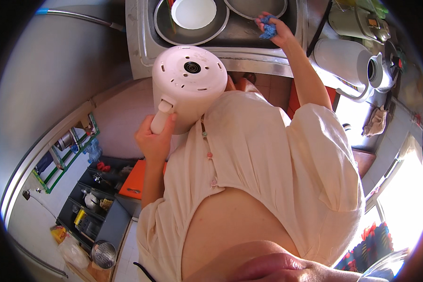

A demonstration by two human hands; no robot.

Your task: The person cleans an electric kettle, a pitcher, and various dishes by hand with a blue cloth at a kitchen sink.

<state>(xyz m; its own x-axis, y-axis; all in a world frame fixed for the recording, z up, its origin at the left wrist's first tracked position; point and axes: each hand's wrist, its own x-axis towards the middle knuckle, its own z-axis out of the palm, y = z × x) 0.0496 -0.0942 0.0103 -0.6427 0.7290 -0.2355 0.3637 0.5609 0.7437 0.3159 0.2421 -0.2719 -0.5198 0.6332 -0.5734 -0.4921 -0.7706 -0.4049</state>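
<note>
My left hand grips the handle of a white electric kettle, tipped so that its underside with the round black connector faces up, beside the sink's front edge. My right hand holds a crumpled blue cloth or scrubbing pad over the right part of the metal sink. In the sink sit a round metal basin with a white bowl and some thin sticks, and a second round metal pan near my right fingers. The kettle's inside is hidden.
Right of the sink, a white thermal jug lies on its side near a grey-green jug. A beige cloth hangs at the right. At the lower left stand a dark shelf rack with kitchen items and a perforated metal strainer.
</note>
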